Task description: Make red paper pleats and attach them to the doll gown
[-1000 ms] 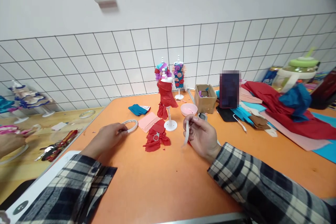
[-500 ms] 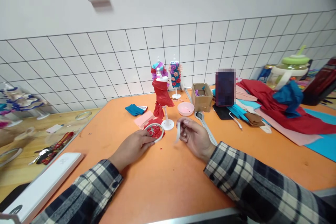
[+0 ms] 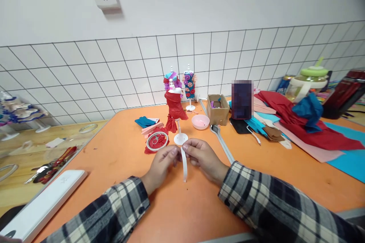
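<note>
Both of my hands meet over the orange table (image 3: 128, 152), pinching the top of a short white tape strip (image 3: 184, 164) that hangs down between them. My left hand (image 3: 161, 161) grips it from the left, my right hand (image 3: 201, 155) from the right, fingers closed. Just beyond lies a white tape roll (image 3: 157, 141) on top of red fabric scraps (image 3: 151, 149). A small mannequin in a red dress (image 3: 175, 107) stands on a white base behind my hands.
Two more dressed mini mannequins (image 3: 188, 83) stand by the tiled wall. A pink bowl (image 3: 200, 121), cardboard box (image 3: 217, 109), blue cloth (image 3: 144, 122) and a heap of red and blue fabric (image 3: 302, 117) lie to the right. A white flat device (image 3: 42, 205) sits left.
My left hand set the tape roll down on the red scraps, then came over to join my right hand on the white strip. The view shifted slightly.
</note>
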Motion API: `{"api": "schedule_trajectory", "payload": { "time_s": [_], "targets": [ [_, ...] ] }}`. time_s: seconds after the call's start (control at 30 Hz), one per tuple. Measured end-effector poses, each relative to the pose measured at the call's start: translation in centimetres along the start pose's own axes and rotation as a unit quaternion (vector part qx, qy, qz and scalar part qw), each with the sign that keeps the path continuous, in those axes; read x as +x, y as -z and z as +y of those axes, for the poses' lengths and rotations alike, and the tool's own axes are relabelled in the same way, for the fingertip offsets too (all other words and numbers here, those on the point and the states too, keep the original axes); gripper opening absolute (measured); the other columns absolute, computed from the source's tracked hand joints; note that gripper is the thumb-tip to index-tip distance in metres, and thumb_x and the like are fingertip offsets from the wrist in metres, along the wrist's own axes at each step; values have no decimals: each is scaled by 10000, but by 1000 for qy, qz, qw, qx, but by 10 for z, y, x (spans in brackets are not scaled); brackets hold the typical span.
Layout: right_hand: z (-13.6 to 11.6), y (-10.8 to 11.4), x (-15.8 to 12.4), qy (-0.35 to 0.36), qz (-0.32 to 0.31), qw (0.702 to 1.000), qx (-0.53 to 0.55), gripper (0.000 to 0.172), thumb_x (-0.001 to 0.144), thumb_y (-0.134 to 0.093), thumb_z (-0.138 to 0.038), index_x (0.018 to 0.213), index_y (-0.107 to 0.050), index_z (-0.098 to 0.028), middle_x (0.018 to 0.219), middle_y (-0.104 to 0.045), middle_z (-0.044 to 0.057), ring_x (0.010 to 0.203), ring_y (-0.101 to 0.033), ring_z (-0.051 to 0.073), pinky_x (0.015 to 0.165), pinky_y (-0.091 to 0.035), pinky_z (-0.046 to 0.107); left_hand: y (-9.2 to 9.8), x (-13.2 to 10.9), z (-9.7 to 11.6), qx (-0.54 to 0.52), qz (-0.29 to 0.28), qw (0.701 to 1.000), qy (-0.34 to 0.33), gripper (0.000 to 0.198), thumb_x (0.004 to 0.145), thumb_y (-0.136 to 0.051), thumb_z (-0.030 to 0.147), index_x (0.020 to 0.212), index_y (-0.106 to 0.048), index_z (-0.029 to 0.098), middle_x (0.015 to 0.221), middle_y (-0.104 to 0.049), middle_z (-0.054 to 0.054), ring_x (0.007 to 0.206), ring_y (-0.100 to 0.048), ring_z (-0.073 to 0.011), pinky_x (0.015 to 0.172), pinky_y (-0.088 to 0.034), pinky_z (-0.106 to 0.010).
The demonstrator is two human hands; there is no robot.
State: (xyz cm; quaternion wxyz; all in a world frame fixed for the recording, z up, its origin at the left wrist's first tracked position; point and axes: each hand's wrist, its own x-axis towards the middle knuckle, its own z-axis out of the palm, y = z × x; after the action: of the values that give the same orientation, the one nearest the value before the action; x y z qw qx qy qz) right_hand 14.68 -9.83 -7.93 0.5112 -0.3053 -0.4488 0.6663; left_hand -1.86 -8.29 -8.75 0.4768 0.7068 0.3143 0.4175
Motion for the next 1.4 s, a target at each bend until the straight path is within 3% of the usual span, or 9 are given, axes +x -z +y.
{"api": "schedule_trajectory", "payload": {
  "time_s": [0.17,0.33,0.43,0.6,0.83,0.97,1.07,1.23,1.4],
  "targets": [
    [6,1,4,69,39,988,-134,240,749,-691,-403,731,-665,-166,639,-599,-8,578,-497,102,546,-386,229,-7,1,0,-3,33,998,56,414,834,-591,505,632,-585,143,572,-503,17,536,-458,-105,518,-378,-214],
    [5,1,1,143,118,923,-338,155,769,-665,-297,860,-727,-188,738,-639,7,579,-482,101,556,-376,241,-1,-2,10,76,49,994,65,369,842,-562,454,641,-598,148,564,-519,17,527,-473,-111,514,-383,-213],
    [0,3,1,110,134,934,-312,349,744,-690,-304,1079,-675,-204,809,-647,-7,499,-425,68,502,-358,226,0,-3,10,131,61,989,40,335,870,-520,406,684,-624,148,591,-548,7,542,-495,-117,530,-397,-218],
    [-4,4,3,56,61,977,-197,195,740,-674,-336,826,-689,-161,771,-645,19,647,-544,110,544,-408,216,2,-4,4,171,33,985,21,334,914,-471,385,753,-642,148,666,-597,-19,614,-549,-138,590,-427,-235],
    [-2,6,1,-41,62,985,-154,290,728,-688,-383,908,-659,-157,698,-575,-18,442,-363,42,350,-240,170,5,-4,6,229,-17,973,-17,389,958,-399,388,724,-598,150,672,-565,-18,636,-518,-136,609,-391,-244],
    [-1,7,3,-29,35,976,-211,200,750,-652,-349,806,-632,-158,682,-566,-16,460,-391,59,381,-287,186,5,-4,5,213,-23,977,-21,400,958,-397,404,703,-578,154,663,-553,-15,633,-501,-135,601,-380,-245],
    [-1,4,4,36,33,971,-235,132,741,-634,-287,755,-587,-165,670,-544,-24,564,-463,88,507,-380,209,5,-4,2,186,-10,983,-12,415,935,-438,442,680,-589,151,665,-561,-26,650,-514,-146,603,-397,-248],
    [-3,1,3,92,47,965,-239,140,757,-593,-306,751,-554,-171,650,-502,-37,593,-455,100,563,-389,228,7,1,1,33,30,994,102,424,879,-489,523,833,-661,138,733,-628,-54,669,-589,-176,584,-471,-265],
    [1,2,3,51,52,957,-280,125,751,-590,-285,729,-589,-163,612,-489,-34,575,-430,101,533,-348,226,9,1,9,76,44,995,46,325,839,-570,453,810,-680,149,744,-652,-44,683,-580,-161,640,-472,-254]
  ]
}}
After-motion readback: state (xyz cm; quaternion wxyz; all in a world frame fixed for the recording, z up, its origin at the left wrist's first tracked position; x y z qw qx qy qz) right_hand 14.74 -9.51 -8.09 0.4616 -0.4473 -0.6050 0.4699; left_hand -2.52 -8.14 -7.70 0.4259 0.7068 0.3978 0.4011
